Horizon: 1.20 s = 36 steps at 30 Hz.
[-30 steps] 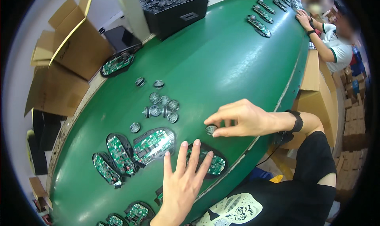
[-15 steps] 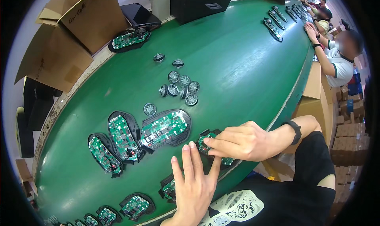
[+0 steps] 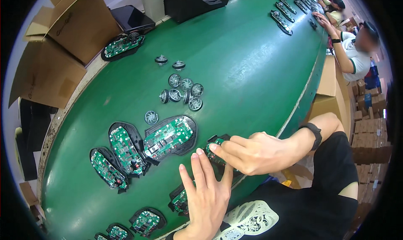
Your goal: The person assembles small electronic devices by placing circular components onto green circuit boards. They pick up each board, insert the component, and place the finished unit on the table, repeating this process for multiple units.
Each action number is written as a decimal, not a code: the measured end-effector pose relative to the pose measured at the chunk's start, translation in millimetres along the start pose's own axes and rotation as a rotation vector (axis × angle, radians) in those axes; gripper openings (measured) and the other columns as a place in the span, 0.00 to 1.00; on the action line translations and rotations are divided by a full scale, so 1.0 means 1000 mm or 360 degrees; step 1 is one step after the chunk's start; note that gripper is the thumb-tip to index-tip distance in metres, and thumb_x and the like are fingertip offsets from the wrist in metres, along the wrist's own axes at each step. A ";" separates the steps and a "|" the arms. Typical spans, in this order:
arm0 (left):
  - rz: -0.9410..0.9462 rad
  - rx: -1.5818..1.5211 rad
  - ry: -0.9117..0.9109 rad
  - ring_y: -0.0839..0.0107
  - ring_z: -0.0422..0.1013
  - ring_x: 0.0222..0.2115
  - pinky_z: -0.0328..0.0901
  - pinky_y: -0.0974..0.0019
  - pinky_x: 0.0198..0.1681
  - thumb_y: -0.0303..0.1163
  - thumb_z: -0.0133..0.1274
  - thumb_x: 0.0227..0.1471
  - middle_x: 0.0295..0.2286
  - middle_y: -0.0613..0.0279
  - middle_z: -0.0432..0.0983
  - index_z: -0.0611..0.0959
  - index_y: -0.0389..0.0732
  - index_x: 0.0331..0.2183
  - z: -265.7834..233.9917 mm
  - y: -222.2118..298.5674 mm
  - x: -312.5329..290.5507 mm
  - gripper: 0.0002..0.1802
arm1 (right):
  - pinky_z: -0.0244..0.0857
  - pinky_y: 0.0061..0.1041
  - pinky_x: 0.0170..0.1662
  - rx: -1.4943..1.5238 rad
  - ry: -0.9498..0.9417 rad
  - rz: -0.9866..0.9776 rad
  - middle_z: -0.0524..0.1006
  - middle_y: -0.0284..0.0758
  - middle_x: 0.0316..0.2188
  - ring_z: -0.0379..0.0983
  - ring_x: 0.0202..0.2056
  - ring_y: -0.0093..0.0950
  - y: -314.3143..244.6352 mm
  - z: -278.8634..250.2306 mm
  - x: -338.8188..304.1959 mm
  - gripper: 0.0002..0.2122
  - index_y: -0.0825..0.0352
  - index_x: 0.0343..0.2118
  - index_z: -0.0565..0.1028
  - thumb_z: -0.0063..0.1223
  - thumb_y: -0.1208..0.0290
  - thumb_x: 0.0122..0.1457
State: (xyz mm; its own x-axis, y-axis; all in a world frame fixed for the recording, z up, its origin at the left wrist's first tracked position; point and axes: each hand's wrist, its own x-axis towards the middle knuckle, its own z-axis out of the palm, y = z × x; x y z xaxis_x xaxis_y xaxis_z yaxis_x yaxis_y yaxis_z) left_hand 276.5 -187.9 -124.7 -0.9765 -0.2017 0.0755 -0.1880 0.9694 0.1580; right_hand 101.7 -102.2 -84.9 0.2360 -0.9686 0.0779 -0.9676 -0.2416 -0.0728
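A green circuit board in a black shell [image 3: 213, 155] lies on the table in front of me, mostly covered by my right hand [image 3: 258, 154]. That hand's fingers are bent and close together, with their tips on the board's far left end; what lies under them is hidden. My left hand [image 3: 206, 196] has its fingers stretched and apart, its thumb side against the same unit's near edge. Partly behind the left hand lies another boarded shell [image 3: 180, 201]. Left of my hands are three more: a wide one [image 3: 170, 137], a long one [image 3: 126, 149] and a narrower one [image 3: 107, 169].
Several clear-spoked black wheels [image 3: 187, 84] lie mid-table. More boarded shells [image 3: 147, 221] line the near left edge, and others [image 3: 281, 22] sit far right near a co-worker [image 3: 357, 51]. Cardboard boxes [image 3: 86, 26], a black bin [image 3: 195, 5] and another unit [image 3: 121, 47] stand along the far edge.
The whole view has shifted slightly. My right hand's fingers have moved a little on the board, while my left hand stays nearly in place. A small dark thing now shows by the co-worker's hands.
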 end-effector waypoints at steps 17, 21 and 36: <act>0.0078 -0.0116 0.0131 0.50 0.59 0.59 0.56 0.38 0.59 0.33 0.51 0.51 0.56 0.41 0.64 0.79 0.57 0.51 0.000 -0.006 0.011 0.23 | 0.57 0.16 0.22 -0.0582 0.0347 -0.0038 0.76 0.35 0.44 0.70 0.35 0.21 0.001 0.016 -0.028 0.20 0.69 0.48 0.78 0.55 0.71 0.50; 0.0021 0.0104 0.0153 0.53 0.63 0.49 0.56 0.37 0.60 0.30 0.49 0.50 0.50 0.44 0.69 0.77 0.61 0.54 -0.003 -0.003 0.010 0.28 | 0.65 0.22 0.22 -0.0122 0.0526 0.0185 0.75 0.31 0.35 0.70 0.32 0.24 0.017 0.010 -0.025 0.15 0.67 0.42 0.80 0.58 0.72 0.50; -0.0026 0.0390 -0.0168 0.51 0.61 0.54 0.56 0.35 0.60 0.30 0.49 0.55 0.52 0.45 0.68 0.70 0.64 0.60 -0.033 0.020 0.004 0.31 | 0.63 0.21 0.18 0.0463 0.0537 0.0491 0.72 0.27 0.27 0.69 0.27 0.22 0.004 0.018 -0.056 0.07 0.62 0.28 0.78 0.66 0.72 0.45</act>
State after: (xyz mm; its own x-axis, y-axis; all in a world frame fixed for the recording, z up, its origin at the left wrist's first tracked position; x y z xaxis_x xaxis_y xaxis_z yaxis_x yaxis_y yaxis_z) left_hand 272.8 -174.2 -89.1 -0.9763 -0.2142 -0.0300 -0.2110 0.9737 -0.0856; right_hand 86.1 -49.8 -107.6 -0.1433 -0.9361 0.3211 -0.9114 -0.0017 -0.4116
